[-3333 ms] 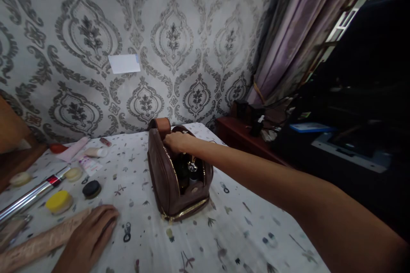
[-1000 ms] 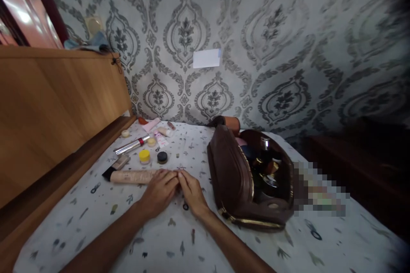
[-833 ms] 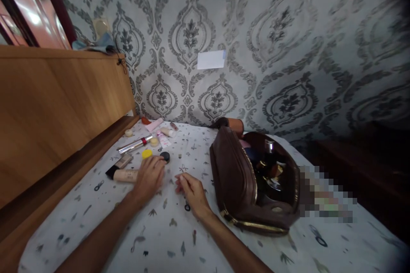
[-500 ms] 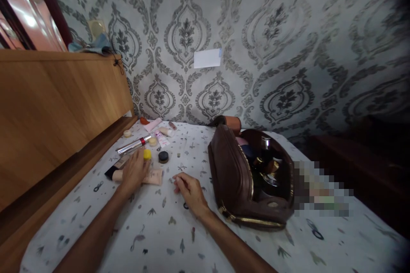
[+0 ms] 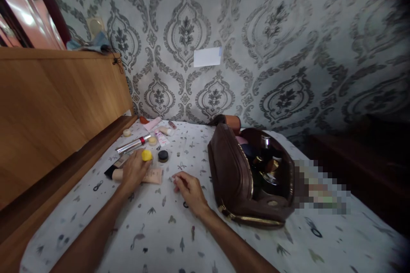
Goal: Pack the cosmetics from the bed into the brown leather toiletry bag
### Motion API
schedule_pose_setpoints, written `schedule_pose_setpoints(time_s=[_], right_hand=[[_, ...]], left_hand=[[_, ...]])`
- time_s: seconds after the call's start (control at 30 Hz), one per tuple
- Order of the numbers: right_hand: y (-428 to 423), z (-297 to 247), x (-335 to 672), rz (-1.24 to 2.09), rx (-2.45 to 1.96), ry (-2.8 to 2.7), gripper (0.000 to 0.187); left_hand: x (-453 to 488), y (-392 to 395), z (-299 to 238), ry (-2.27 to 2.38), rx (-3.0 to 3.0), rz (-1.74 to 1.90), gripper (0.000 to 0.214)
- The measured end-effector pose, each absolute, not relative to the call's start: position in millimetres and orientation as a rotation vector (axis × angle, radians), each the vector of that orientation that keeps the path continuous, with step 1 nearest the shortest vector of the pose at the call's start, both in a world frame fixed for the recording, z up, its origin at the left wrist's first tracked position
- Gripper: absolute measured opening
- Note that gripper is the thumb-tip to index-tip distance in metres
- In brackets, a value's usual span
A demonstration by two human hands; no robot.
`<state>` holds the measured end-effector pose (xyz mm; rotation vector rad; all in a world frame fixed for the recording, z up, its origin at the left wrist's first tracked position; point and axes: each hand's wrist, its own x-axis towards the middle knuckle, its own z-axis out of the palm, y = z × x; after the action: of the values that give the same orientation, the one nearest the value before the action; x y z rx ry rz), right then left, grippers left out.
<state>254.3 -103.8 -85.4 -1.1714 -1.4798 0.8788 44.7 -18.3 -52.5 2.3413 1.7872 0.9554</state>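
My left hand (image 5: 134, 169) reaches over a beige squeeze tube (image 5: 153, 175) with a black cap. Its thumb and fingers close around a small yellow container (image 5: 146, 155). Just right of that stands a small black-lidded jar (image 5: 163, 156). Behind the hand lies a silver tube with a red band (image 5: 133, 144), near a small cream-coloured pot (image 5: 153, 140). My right hand (image 5: 191, 191) rests low over the cloth, fingertips pinched; a tiny pale thing shows at them, too small to name. To its right, a brown cosmetic bag (image 5: 226, 166) stands unzipped with bottles inside.
Toward the wall lie a pink tube (image 5: 152, 124), a white-and-pink tube (image 5: 162, 137) and a cream tube (image 5: 165, 130). An orange-brown cylinder (image 5: 232, 123) is behind the bag. A wooden cabinet (image 5: 64, 106) borders the left side; a pixelated patch covers something right of the bag.
The yellow container has turned slightly in my left fingers and shows more of its face. My right hand and the bag stay practically where they were.
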Motion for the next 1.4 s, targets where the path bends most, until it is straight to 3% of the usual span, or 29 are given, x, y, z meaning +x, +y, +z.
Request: schedule_pose_setpoints(time_s=[0.13,0.3,0.43,0.8,1.0,1.17,1.3,1.4], right_hand=[[-103,-88,253,0.916,-1.123,-1.428,0.028],[-106,-84,253,0.94,-1.025,-1.442,0.033],[-108,-80,253,0.936,-1.019,-1.472,0.023],[-108,-77,252,0.994,-1.058,-1.445,0.027],[-108,-81,249,0.813,-1.218,-1.409,0.07],[-112,-78,248,0.768,-1.231,-1.424,0.062],[-116,-76,246,0.638,-1.332,-1.47,0.046],[-118,-76,245,0.502,-1.396,-1.538,0.045]], left_hand=[[58,-26,-47,1.32,2.07,1.179,0.044],[82,-45,-43,0.953,1.673,1.007,0.052],[90,-55,-46,0.887,1.641,0.98,0.055],[90,-56,-58,0.939,2.009,1.026,0.046],[88,-63,-74,1.034,2.45,1.006,0.054],[88,-62,-83,1.003,2.681,1.035,0.061],[87,-59,-83,1.023,2.801,1.038,0.055],[82,-54,-86,1.02,2.852,1.017,0.054]])
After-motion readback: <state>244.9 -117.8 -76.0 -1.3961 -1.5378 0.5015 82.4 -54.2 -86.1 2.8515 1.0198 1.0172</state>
